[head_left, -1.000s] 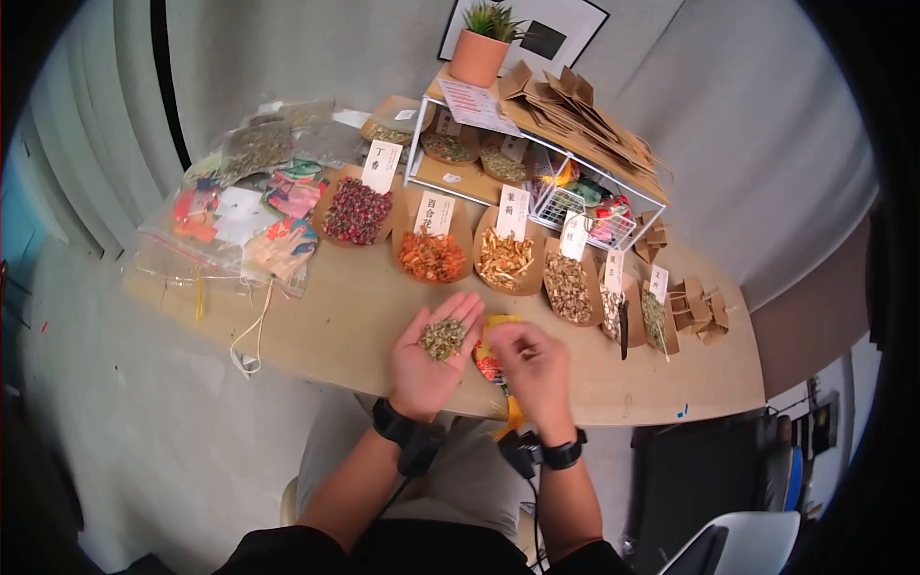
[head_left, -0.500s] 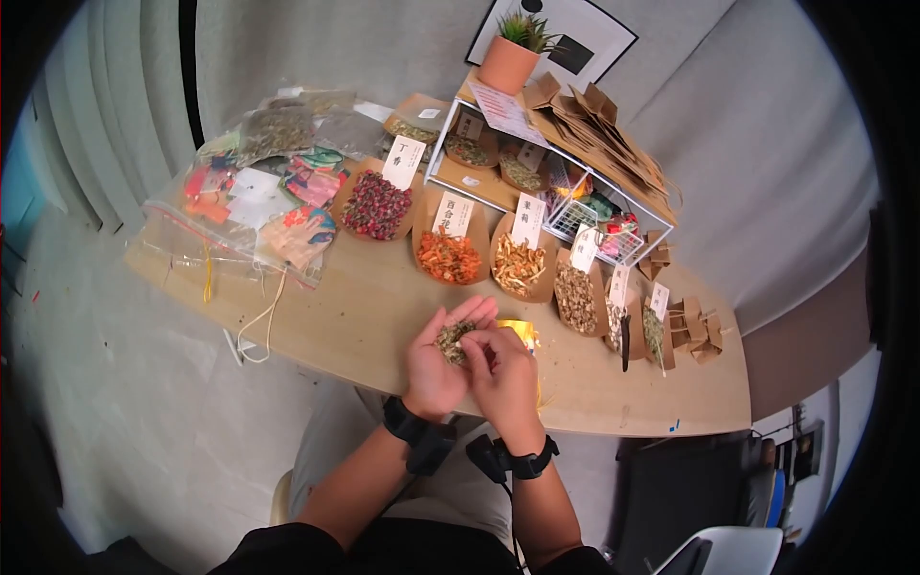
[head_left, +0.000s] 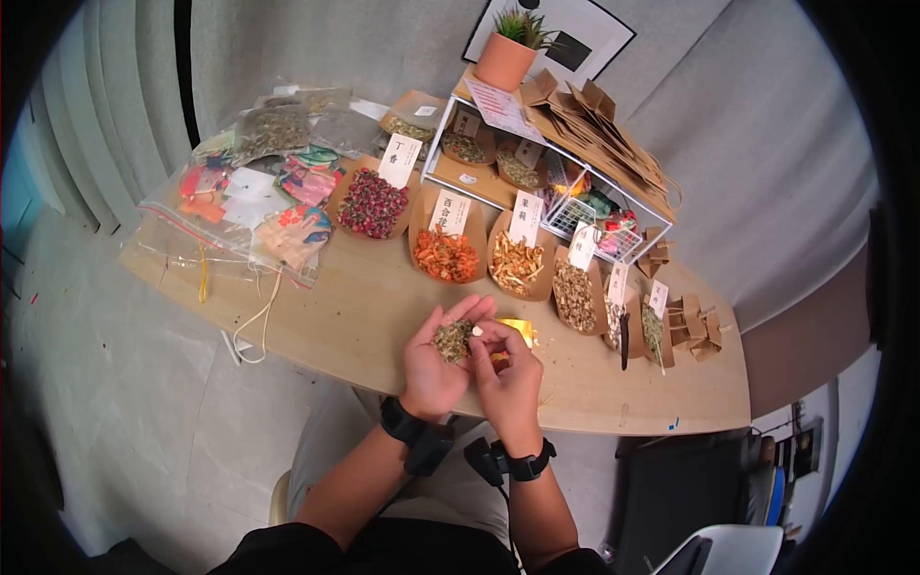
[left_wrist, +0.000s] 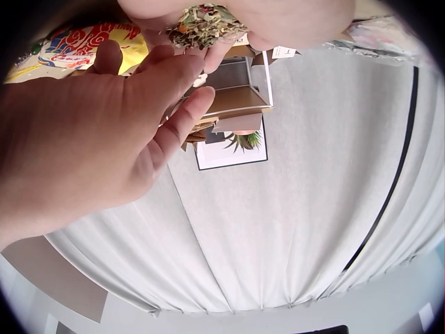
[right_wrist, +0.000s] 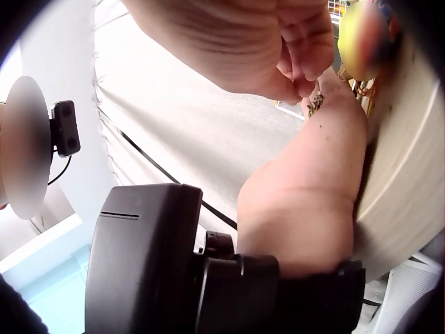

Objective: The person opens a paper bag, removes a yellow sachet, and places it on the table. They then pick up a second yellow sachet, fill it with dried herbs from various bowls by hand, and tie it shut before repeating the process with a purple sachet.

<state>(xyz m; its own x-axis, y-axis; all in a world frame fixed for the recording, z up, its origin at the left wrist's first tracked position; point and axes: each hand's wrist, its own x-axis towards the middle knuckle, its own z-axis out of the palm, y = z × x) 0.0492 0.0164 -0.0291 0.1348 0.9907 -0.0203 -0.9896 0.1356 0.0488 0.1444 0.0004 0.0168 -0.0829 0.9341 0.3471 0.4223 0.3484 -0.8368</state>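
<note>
My left hand (head_left: 433, 376) lies palm up above the table's front edge, fingers extended, carrying a small heap of mixed dried herbs (head_left: 450, 342). My right hand (head_left: 510, 383) is close against it on the right. Between thumb and fingertips it pinches a small white piece (head_left: 477, 332), right at the heap's edge; the piece also shows in the left wrist view as a pale bit (left_wrist: 200, 80). Behind the right hand, and partly hidden by it, lies a yellow pouch (head_left: 519, 331); the left wrist view shows its red and blue pattern (left_wrist: 90, 45).
Labelled paper trays of dried flowers and herbs, such as orange petals (head_left: 448, 257) and dark red buds (head_left: 372, 204), line the table (head_left: 355, 316). A shelf (head_left: 494, 196) stands behind. Plastic bags (head_left: 240, 192) lie at left; black tweezers (head_left: 625, 342) rest on a tray at right.
My right hand has come left from over the pouch to the left palm, dipped its fingertips into the herbs, then drawn slightly back with the white piece showing. The head view has shifted a little.
</note>
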